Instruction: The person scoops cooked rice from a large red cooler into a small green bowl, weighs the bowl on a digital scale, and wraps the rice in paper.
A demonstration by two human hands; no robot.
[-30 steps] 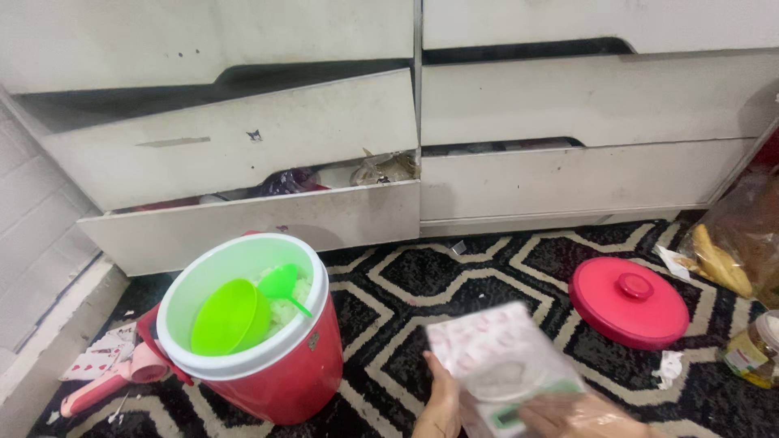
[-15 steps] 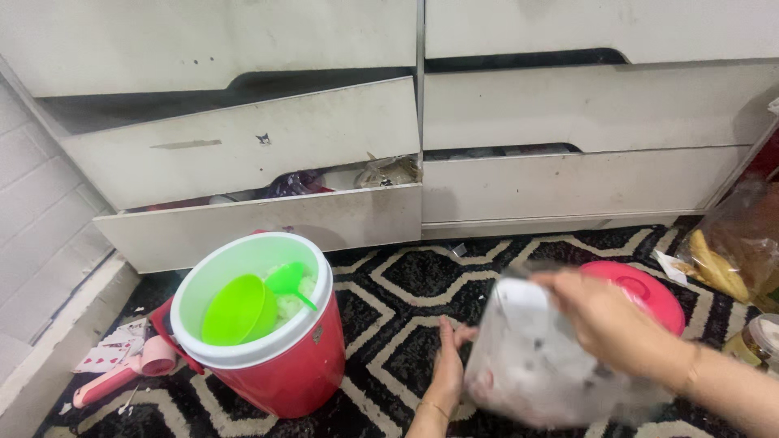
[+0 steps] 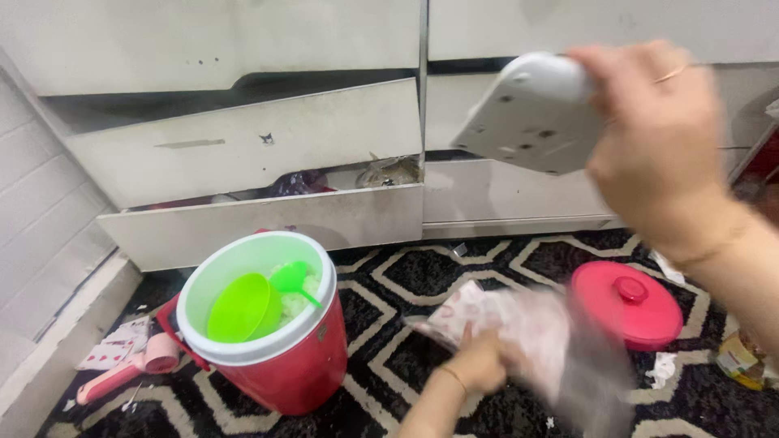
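Here, in the head view, the right hand [image 3: 661, 154] clasps a flat white slab [image 3: 531, 113] at upper right, its long axis tilted up to the right. Below it, at lower centre, the left hand [image 3: 479, 365] pinches a blurred patterned plastic bag [image 3: 535, 332], beside the red bucket [image 3: 284, 365].

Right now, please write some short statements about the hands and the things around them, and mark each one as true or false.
1. The right hand holds a white flat object raised high. True.
2. The red lid sits on the red container. False: it lies on the patterned rug, and the container is open.
3. A green scoop lies inside the container. True.
4. The left hand is empty. False: it grips a thin plastic packet.
5. All drawers are closed. False: the lower left drawer is open.
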